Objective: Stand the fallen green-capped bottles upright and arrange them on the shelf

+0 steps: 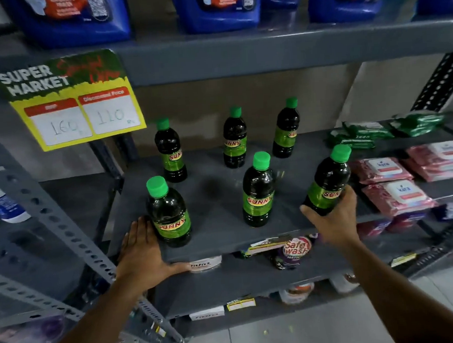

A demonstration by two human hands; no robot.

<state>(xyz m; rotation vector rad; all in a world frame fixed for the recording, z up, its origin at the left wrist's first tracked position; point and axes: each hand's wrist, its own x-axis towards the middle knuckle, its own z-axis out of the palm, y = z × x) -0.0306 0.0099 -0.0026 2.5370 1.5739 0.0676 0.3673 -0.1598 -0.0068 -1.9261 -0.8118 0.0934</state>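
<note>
Six green-capped bottles stand upright on the grey shelf, three in a back row and three in a front row. The back left bottle, back middle bottle and back right bottle stand well apart from each other, with bare shelf between them. The front left bottle stands close to the front edge of the shelf and near its left side. The front middle bottle has open room all around it. The front right bottle leans a little to the right, near the right side of the shelf.

The left hand lies flat and open on the front left corner of the shelf, with the fingers beside the front left bottle and the thumb over the front edge. The right hand is wrapped around the bottom of the front right bottle and holds it.

Just to the right of that bottle lie pink wipe packs on the next shelf, and green packs lie behind them. A yellow price sign hangs above the left side, in front of the back left corner. Blue jugs sit on the shelf above. A grey metal post with holes slants down on the left. A Safe Wash pack lies on the shelf below.
</note>
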